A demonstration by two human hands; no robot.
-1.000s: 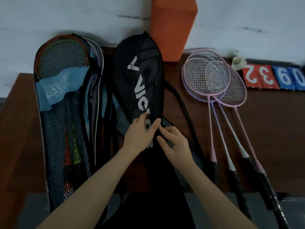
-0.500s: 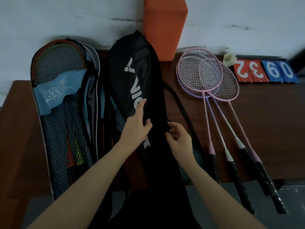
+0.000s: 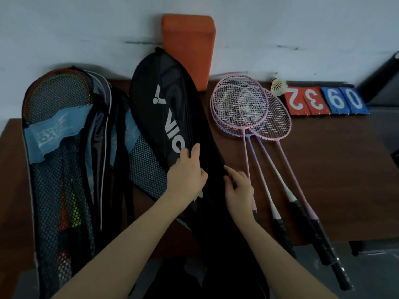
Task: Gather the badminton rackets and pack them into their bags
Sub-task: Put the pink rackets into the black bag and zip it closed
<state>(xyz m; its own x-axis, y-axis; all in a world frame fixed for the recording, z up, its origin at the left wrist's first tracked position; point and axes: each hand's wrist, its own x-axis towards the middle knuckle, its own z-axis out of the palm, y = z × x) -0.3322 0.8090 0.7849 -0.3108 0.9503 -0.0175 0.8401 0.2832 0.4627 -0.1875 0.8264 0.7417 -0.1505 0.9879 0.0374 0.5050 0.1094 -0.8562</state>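
A black racket bag (image 3: pixel 164 98) with white lettering lies across the middle of the brown table (image 3: pixel 336 165), its head leaning on the wall. My left hand (image 3: pixel 186 171) grips the bag's front panel at the lettering. My right hand (image 3: pixel 238 186) pinches the bag's right edge at its opening. Three pink and lilac rackets (image 3: pixel 244 108) lie to the right, their black handles over the table's front edge. On the left an open blue mesh bag (image 3: pixel 54 160) holds red and yellow rackets (image 3: pixel 56 93).
An orange foam block (image 3: pixel 187 46) stands against the white wall behind the black bag. A shuttlecock (image 3: pixel 278 85) and red and blue number cards (image 3: pixel 323 101) lie at the back right. A dark object sits at the far right edge.
My left hand has slid up along the black bag's front panel. My right hand has shifted right to the bag's edge. The view has tilted, showing more of the wall.
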